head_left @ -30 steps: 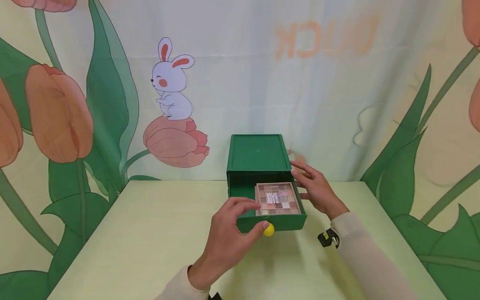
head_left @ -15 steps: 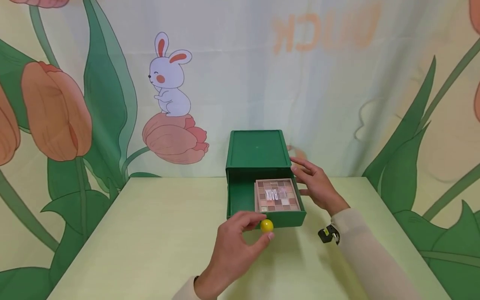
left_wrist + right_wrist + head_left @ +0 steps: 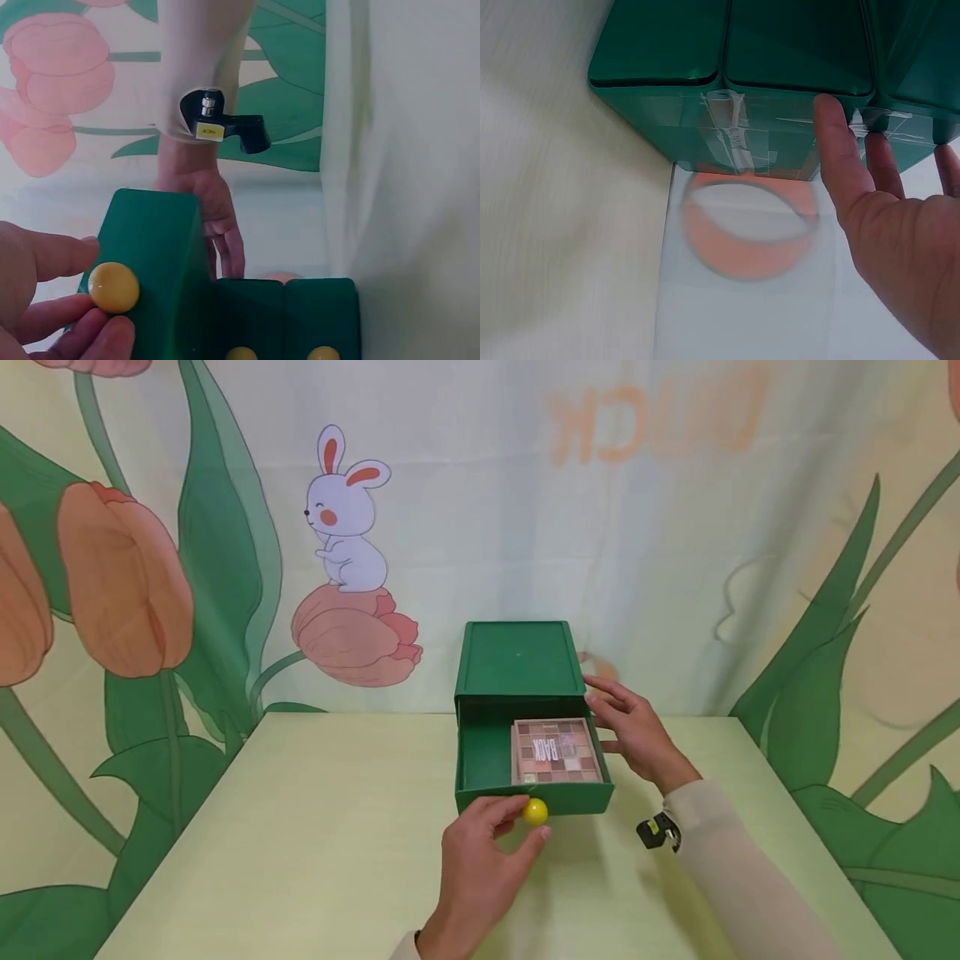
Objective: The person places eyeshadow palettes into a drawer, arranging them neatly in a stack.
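A green drawer cabinet (image 3: 517, 658) stands at the table's back, its top drawer (image 3: 570, 797) pulled out. Inside the drawer, on its right, lies an eyeshadow palette (image 3: 558, 752) printed "BACK". On the drawer's front is a round yellow knob (image 3: 114, 287). My left hand (image 3: 480, 860) is at this knob, fingertips right beside it; the thumb tip shows slightly apart below it in the head view. My right hand (image 3: 637, 731) rests against the cabinet's right side, its extended fingers (image 3: 840, 142) on the taped green wall in the right wrist view.
Two closed drawers (image 3: 319, 319) with yellow knobs adjoin the pulled-out one in the left wrist view. A pale table (image 3: 300, 843) carries the cabinet. Behind it hangs a curtain (image 3: 480, 510) printed with tulips and a rabbit. Clear tape (image 3: 739, 127) spans the cabinet's seams.
My left hand has drawn back from over the drawer's front edge to beside the knob, and the thumb has come off it. The right hand has stayed at the cabinet's side.
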The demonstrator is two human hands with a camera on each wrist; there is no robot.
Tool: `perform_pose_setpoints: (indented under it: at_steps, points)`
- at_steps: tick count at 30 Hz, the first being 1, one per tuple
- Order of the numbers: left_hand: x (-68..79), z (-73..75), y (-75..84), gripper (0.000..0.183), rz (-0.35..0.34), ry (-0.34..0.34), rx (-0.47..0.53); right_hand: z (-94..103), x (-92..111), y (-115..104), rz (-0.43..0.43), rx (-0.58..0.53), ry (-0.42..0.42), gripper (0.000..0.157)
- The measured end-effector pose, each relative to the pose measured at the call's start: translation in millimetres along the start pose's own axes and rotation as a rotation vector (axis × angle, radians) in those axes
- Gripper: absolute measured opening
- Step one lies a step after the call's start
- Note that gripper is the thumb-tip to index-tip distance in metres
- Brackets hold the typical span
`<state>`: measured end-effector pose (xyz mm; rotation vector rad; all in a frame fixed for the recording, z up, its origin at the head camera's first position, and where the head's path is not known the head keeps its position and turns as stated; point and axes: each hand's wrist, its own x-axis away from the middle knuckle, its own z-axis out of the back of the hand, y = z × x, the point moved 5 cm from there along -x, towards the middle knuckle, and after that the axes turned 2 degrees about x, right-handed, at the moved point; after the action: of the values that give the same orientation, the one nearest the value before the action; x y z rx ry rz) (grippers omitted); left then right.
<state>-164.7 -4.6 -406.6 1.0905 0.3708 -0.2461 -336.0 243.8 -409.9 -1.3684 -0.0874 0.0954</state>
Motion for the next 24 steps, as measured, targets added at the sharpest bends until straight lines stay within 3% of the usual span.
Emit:
perform_pose_setpoints:
  at_steps: [11,18,24]
  points:
    - [-2.8,-8.4,-1.1,0.036,-0.021,0.085,-0.016,2.1,0.2,-4.7,0.017,-0.006,0.0,0.064]
    - [-2.0,-9.4,-0.6,0.033,-0.062,0.101,-0.065,1.0,0.0,-2.7,0.008,-0.021,-0.005,0.064]
    - [-4.5,-5.6,-3.3,0.03,-0.043,0.109,-0.077,-0.7,-0.9,0.1,-0.004,-0.023,-0.01,0.065]
